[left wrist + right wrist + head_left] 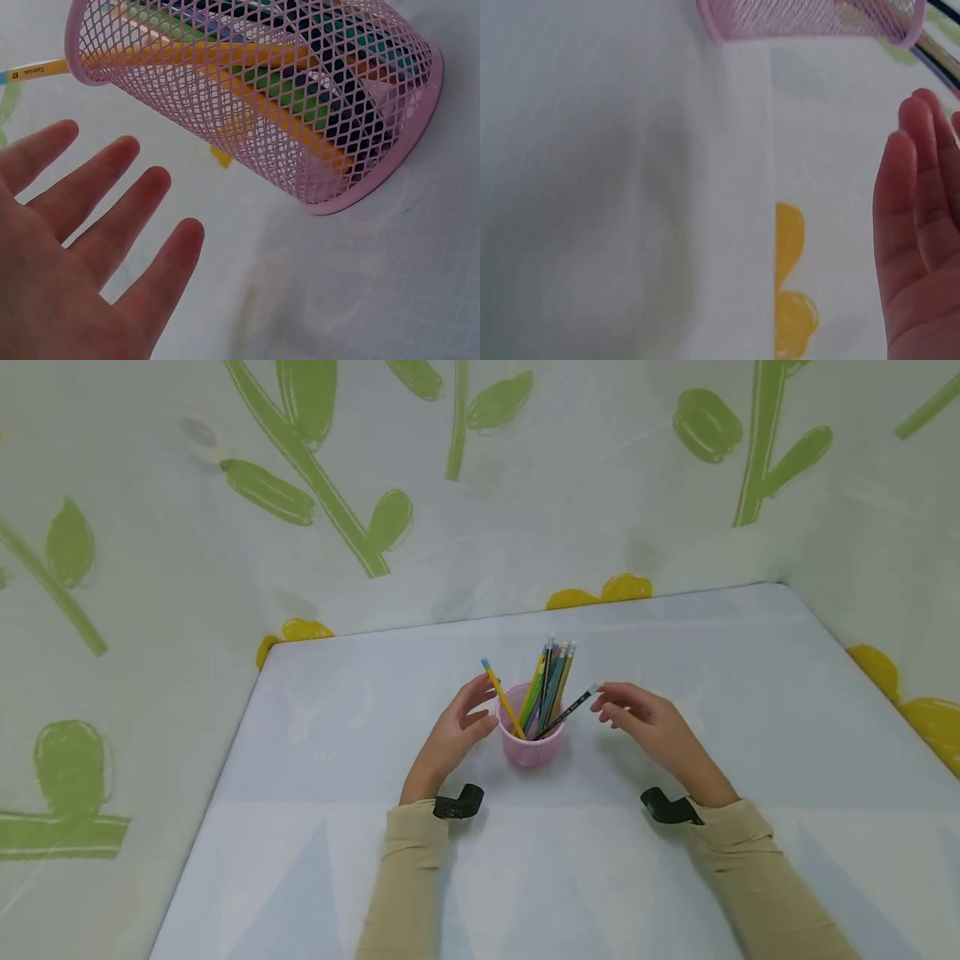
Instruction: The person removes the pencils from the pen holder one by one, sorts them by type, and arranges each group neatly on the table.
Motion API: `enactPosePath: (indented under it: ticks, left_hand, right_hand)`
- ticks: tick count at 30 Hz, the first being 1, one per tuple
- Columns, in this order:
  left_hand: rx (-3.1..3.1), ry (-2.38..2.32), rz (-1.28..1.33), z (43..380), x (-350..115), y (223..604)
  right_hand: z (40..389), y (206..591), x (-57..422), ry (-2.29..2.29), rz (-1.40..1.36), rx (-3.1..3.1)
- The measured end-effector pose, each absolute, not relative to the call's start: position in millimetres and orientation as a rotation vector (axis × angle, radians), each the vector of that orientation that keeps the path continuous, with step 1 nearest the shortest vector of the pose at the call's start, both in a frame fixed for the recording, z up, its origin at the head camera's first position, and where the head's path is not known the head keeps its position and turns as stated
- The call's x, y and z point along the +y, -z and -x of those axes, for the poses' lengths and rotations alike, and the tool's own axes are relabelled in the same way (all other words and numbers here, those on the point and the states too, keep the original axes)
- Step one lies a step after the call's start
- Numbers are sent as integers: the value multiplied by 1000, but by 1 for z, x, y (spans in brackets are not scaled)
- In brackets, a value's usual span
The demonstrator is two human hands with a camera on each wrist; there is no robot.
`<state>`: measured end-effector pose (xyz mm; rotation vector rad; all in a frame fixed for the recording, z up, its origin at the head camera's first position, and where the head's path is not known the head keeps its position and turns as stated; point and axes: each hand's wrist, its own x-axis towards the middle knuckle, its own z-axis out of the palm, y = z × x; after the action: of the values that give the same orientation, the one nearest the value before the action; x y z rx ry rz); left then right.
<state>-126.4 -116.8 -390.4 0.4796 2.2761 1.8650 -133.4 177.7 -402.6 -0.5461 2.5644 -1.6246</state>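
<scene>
A pink mesh pencil cup (pixel 530 752) stands upright on the table, holding several pencils (pixel 553 681) that lean in different directions. One yellow pencil (pixel 502 697) with a blue end tilts out to the left, and a black pencil (pixel 567 711) with a white end slants far out to the right. My left hand (pixel 453 731) is beside the cup's left side; in the left wrist view its fingers (pixel 120 199) are spread and apart from the mesh. To the right, my right hand (pixel 648 718) has its fingertips right at the black pencil's white end, with fingers extended in the right wrist view.
The pale table (pixel 337 718) carries light printed shapes. Behind and at both sides rises a white cloth wall (pixel 525 535) with green leaf and yellow patterns. A dark wrist camera (pixel 459 802) sits at the left cuff, another dark camera (pixel 670 808) at the right.
</scene>
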Motion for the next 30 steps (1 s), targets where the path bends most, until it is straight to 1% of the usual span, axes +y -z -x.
enactPosePath:
  ticks: [2, 7, 9, 15, 18, 23, 30]
  left_hand:
    - [2211, -1878, -455, 127, -116, 392]
    - [2124, -1820, -347, 127, -114, 404]
    - [2110, -1802, -346, 126, -112, 407]
    - [2065, -1853, -431, 121, -107, 413]
    - [2023, -1875, -475, 124, -97, 416]
    - [2033, -1883, -465, 127, -84, 420]
    - [2140, -1860, -441, 128, -82, 422]
  right_hand:
    - [131, 396, 166, 1689, 551, 2488]
    - [136, 398, 146, 1780, 494, 2386]
    - [140, 406, 141, 1817, 454, 2377]
    - [139, 411, 125, 1936, 382, 2405]
    - [136, 412, 123, 1962, 395, 2425]
    - [135, 422, 120, 1924, 441, 2441]
    - [138, 435, 117, 1937, 495, 2444]
